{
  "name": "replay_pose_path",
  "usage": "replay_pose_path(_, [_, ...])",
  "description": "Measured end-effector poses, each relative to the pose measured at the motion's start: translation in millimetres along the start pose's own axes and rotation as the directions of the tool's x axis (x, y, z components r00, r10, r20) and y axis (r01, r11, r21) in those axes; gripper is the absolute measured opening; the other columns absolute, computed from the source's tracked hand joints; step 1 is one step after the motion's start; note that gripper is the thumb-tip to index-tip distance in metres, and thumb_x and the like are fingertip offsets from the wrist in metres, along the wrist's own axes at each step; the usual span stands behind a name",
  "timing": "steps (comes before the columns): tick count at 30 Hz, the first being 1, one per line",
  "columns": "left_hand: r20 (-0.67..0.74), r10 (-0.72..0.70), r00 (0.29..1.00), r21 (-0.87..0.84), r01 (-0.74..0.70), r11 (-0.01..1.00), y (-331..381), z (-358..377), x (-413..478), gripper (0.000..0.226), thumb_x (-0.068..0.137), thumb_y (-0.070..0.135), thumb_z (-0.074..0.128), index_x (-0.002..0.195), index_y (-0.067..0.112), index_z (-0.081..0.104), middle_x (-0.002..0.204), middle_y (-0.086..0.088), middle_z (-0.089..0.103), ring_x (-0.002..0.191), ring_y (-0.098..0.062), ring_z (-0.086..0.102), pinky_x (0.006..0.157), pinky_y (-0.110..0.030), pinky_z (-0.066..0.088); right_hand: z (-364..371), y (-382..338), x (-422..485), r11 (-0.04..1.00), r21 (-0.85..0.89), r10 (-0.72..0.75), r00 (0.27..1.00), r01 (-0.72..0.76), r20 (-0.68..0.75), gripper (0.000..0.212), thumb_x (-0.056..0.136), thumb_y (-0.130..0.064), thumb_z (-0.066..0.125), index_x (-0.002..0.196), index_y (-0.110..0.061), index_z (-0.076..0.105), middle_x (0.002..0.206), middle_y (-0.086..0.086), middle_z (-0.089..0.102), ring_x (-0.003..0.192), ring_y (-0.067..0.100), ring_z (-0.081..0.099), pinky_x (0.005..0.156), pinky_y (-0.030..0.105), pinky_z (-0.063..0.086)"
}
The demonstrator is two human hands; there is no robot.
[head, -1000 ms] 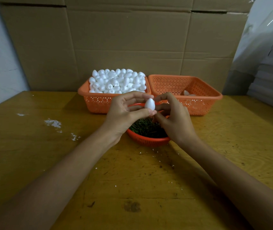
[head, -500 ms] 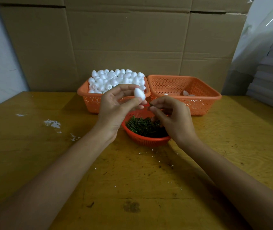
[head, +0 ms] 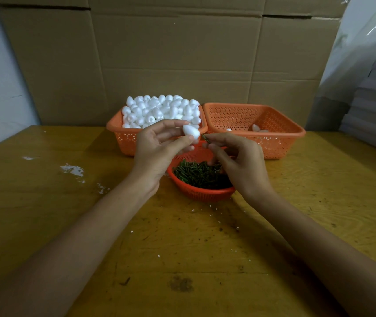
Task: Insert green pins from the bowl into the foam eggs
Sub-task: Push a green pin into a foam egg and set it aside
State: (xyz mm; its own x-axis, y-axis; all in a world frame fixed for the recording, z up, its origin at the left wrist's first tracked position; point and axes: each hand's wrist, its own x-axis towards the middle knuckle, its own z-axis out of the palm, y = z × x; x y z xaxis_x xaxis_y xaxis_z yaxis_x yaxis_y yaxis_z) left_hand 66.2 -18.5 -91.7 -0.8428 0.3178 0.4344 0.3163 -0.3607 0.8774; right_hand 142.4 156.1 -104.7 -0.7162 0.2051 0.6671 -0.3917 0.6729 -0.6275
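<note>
Change since half a second ago: the right hand is no longer low at the bowl. It is now raised, with thumb and forefinger pinched together on one green pin. A second ago both hands were bunched at the egg over the bowl, and now they are slightly apart. My read is that the pick is done and the push into the foam comes next.

The left hand grips the foam egg between thumb and fingertips. It holds the egg up above the bowl's far rim, in front of the left basket. The egg sits a touch lower than half a second ago and tilts, with one end aimed toward the right hand.

The pin lies just beside the egg on its right, upper end slanting toward it. There seems to be a thin gap, but I cannot tell for certain whether they touch. No pin shows in the egg from here.

The loose pins fill the bowl, which sits on the table directly under both hands. The left basket is heaped with plain eggs. The right basket holds only a few eggs, too small to tell whether they are pinned, so the task looks early. White crumbs dot the table. The likely risk is the pin glancing off the curved foam.
</note>
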Motion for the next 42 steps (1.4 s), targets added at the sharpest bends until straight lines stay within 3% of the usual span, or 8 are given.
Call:
replay_pose_path(13, [0.063, 0.014, 0.998, 0.061, -0.017, 0.998, -2.4, -2.3, 1.1, 0.030, 0.084, -0.005, 0.081, 0.111, 0.007, 0.076, 0.106, -0.008, 0.081, 0.100, -0.026, 0.079, 0.083, -0.033, 0.065, 1.3, -3.9, -1.3, 0.999, -0.029, -0.013, 0.999, 0.014, 0.033, 0.019, 0.096, -0.012, 0.072, 0.113, -0.020, 0.077, 0.092, -0.013, 0.078, 0.066, 0.007, 0.073, 0.072, 0.036, 0.061])
replay_pose_path(19, [0.112, 0.049, 0.993, 0.178, -0.068, 0.982, -4.2, -5.7, 0.7, 0.030, 0.082, -0.001, 0.085, 0.108, 0.011, 0.077, 0.108, -0.004, 0.081, 0.103, -0.020, 0.078, 0.088, -0.032, 0.063, 1.9, -3.5, -2.9, 0.999, 0.026, 0.037, 0.999, -0.038, 0.039, 0.027, 0.093, -0.015, 0.078, 0.105, -0.015, 0.054, 0.088, -0.010, 0.079, 0.068, 0.010, 0.075, 0.071, 0.044, 0.060])
replay_pose_path(25, [0.111, 0.058, 0.992, 0.240, -0.083, 0.967, -6.5, -5.6, 0.0, 0.029, 0.081, 0.001, 0.087, 0.107, 0.008, 0.078, 0.100, -0.005, 0.082, 0.098, -0.017, 0.079, 0.086, -0.027, 0.062, 1.5, -3.3, -3.8, 0.999, 0.036, 0.034, 0.998, -0.036, 0.053, 0.030, 0.093, -0.011, 0.076, 0.100, -0.014, 0.047, 0.085, -0.007, 0.079, 0.069, 0.011, 0.076, 0.069, 0.046, 0.060])
replay_pose_path(30, [0.109, 0.057, 0.992, 0.252, -0.083, 0.964, -7.8, -6.2, 0.3, 0.029, 0.081, 0.001, 0.087, 0.108, 0.007, 0.077, 0.099, -0.006, 0.082, 0.098, -0.018, 0.079, 0.088, -0.031, 0.063, 1.3, -4.1, -4.2, 0.998, 0.034, 0.044, 0.997, -0.046, 0.060, 0.031, 0.093, -0.011, 0.076, 0.101, -0.011, 0.047, 0.086, -0.006, 0.080, 0.069, 0.011, 0.076, 0.070, 0.048, 0.060])
replay_pose_path(36, [0.123, 0.078, 0.989, 0.274, -0.110, 0.956, -8.9, -8.0, 0.4, 0.031, 0.081, 0.005, 0.088, 0.109, 0.011, 0.076, 0.098, 0.001, 0.082, 0.097, -0.014, 0.079, 0.081, -0.020, 0.060, -0.8, -6.6, -2.8, 0.998, 0.002, 0.055, 0.995, -0.055, 0.078, 0.028, 0.092, -0.018, 0.078, 0.102, -0.011, 0.053, 0.092, -0.005, 0.080, 0.087, 0.008, 0.076, 0.082, 0.049, 0.060])
replay_pose_path(42, [0.088, 0.069, 0.994, 0.282, -0.092, 0.955, -9.7, -7.5, 1.5, 0.040, 0.083, 0.010, 0.088, 0.118, 0.010, 0.069, 0.099, 0.001, 0.082, 0.100, -0.014, 0.078, 0.087, -0.022, 0.059, -4.6, -7.6, -1.5, 0.999, -0.023, 0.034, 0.998, -0.033, 0.045, 0.022, 0.087, -0.016, 0.084, 0.093, -0.012, 0.063, 0.088, -0.003, 0.073, 0.082, 0.011, 0.073, 0.076, 0.047, 0.060])
